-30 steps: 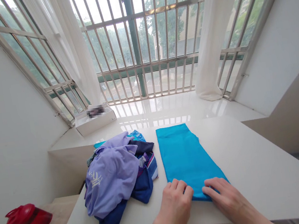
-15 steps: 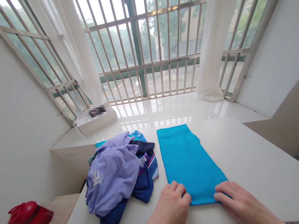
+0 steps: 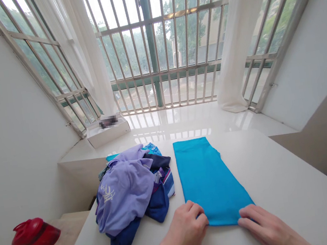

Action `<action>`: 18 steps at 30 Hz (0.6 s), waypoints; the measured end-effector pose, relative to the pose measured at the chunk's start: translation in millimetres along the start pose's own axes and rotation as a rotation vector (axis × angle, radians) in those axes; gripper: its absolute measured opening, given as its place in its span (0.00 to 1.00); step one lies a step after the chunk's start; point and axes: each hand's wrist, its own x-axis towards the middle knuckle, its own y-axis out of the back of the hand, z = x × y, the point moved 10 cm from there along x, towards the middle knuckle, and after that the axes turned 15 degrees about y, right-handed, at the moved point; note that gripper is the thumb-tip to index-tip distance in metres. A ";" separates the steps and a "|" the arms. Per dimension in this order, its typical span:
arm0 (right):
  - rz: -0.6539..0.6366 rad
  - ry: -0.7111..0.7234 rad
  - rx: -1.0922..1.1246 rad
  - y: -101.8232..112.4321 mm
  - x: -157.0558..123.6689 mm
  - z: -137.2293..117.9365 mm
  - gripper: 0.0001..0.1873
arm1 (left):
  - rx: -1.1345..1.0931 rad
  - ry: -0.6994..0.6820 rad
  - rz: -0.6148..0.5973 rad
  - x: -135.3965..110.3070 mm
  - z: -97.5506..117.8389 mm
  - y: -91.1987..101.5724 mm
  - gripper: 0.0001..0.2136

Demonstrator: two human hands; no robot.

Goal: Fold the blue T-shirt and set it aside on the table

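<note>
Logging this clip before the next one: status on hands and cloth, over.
Left hand fingertips on near-left corner of folded turquoise garment, grip unclear. Right hand flat, open, at near-right corner. Clothes pile close on its left, nothing on top.

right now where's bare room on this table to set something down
Widest bare patch: table right of the teal cloth, to its right edge. Crowded left at the clothes pile, and near edge where left hand and right hand rest.
</note>
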 end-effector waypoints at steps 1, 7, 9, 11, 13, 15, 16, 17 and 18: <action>0.002 -0.003 0.002 0.4 -0.5 0.5 0.13 | 0.003 0.001 0.009 -1.1 -1.0 0.4 0.05; 0.019 0.001 -0.033 0.4 -6.2 0.2 0.13 | 0.031 0.029 0.002 -7.5 -6.9 -1.6 0.05; 0.010 -0.001 -0.024 -2.8 -8.8 0.8 0.12 | 0.025 0.031 -0.016 -9.4 -6.7 -0.6 0.04; 0.010 -0.020 0.002 -5.6 -11.0 2.9 0.12 | 0.019 0.041 -0.041 -9.7 -6.3 2.0 0.05; 0.007 -0.043 0.048 -8.1 -12.0 5.3 0.11 | 0.039 0.041 -0.074 -7.0 -3.5 4.6 0.06; 0.008 -0.060 0.093 -8.8 -11.3 6.8 0.11 | 0.090 0.014 -0.104 -0.2 3.6 6.0 0.08; 0.011 -0.065 0.110 -8.4 -10.5 7.1 0.11 | 0.115 -0.001 -0.108 4.9 8.3 6.5 0.09; 0.018 -0.070 0.122 -7.5 -9.8 7.3 0.11 | 0.134 -0.014 -0.106 11.0 13.3 6.8 0.09; 0.028 -0.079 0.127 -6.4 -9.4 7.7 0.11 | 0.142 -0.022 -0.100 17.8 18.3 6.4 0.10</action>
